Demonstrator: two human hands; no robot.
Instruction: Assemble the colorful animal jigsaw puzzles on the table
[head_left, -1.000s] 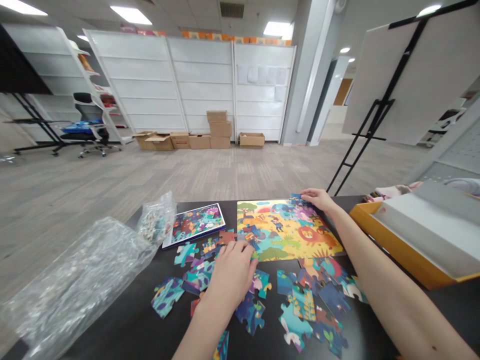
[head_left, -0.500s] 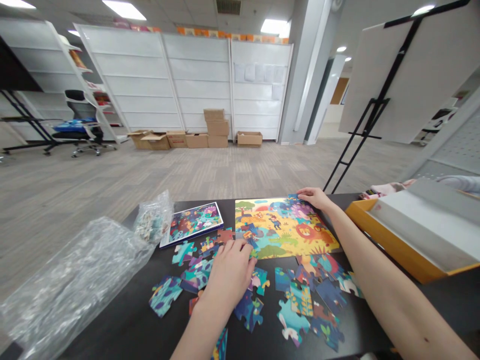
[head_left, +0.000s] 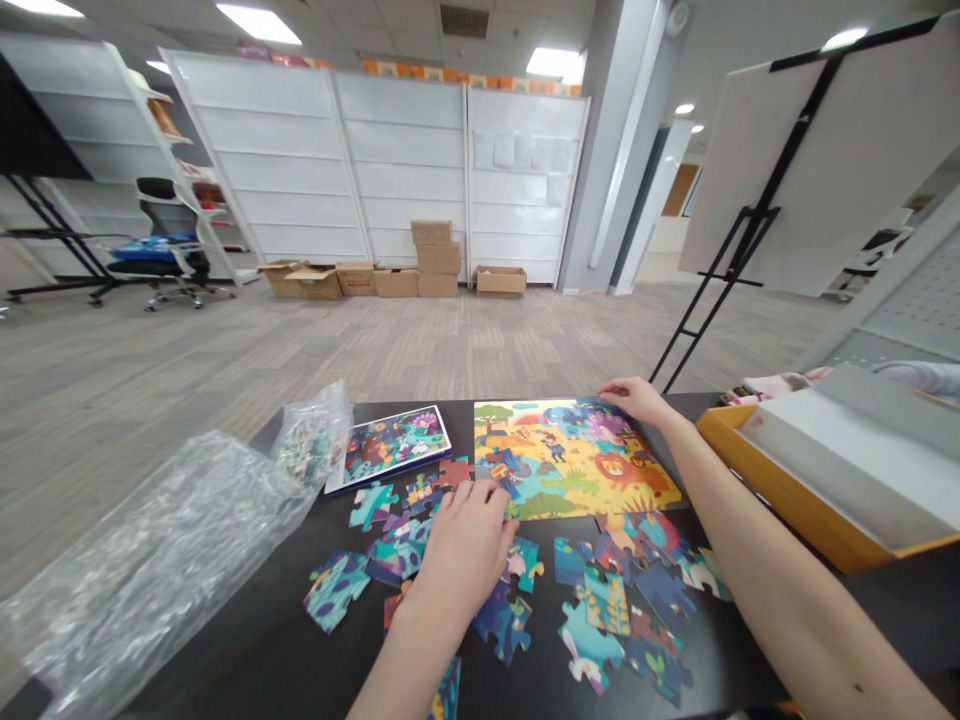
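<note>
A colourful assembled puzzle [head_left: 570,460] lies on the black table [head_left: 247,650]. My left hand [head_left: 465,550] rests palm down on loose puzzle pieces [head_left: 517,610] at the puzzle's near left corner, fingers curled against that edge. My right hand [head_left: 637,397] lies flat on the puzzle's far right corner, fingers stretched out. More loose pieces [head_left: 630,610] lie scattered in front of the puzzle. A second picture board [head_left: 390,445] sits to the left of the puzzle.
Crumpled clear plastic wrap [head_left: 142,570] covers the table's left side, with a small bag of pieces [head_left: 311,435] behind it. An orange box with a grey-white lid [head_left: 840,470] stands at the right. An easel [head_left: 735,260] stands behind the table.
Both hands stay on the puzzle's corners. The view shifts slightly; nothing else moves noticeably.
</note>
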